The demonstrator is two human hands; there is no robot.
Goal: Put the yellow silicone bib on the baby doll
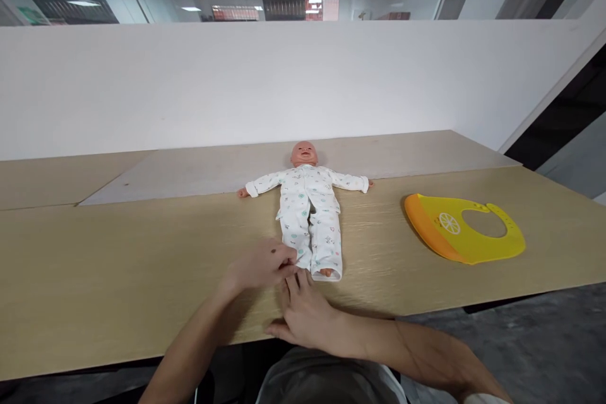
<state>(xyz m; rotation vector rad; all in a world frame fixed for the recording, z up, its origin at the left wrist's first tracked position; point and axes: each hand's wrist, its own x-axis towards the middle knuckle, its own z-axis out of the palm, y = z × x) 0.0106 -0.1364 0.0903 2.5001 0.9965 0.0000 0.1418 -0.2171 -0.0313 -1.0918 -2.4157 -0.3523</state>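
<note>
A baby doll (pixel 304 154) lies on its back on the table, arms spread, dressed in a white printed top (pixel 307 184) and matching trousers (pixel 326 240). At the bottom of the trouser leg on the left of the view, my left hand (pixel 262 265) is closed, its fingers pinching the cuff edge. My right hand (pixel 307 315) reaches to the same cuff from below, fingers stretched out against it and thumb held apart. The doll's foot on that side is hidden by my hands. Toes of the other foot (pixel 326 272) show inside the other cuff.
To the right on the wooden table (pixel 118 271) lies a yellow and orange bib (pixel 445 230) with a citrus-slice print. A grey-beige sheet (pixel 203 173) runs along the back, below a white wall (pixel 227 85) with glass above. The table's front edge is close to my body.
</note>
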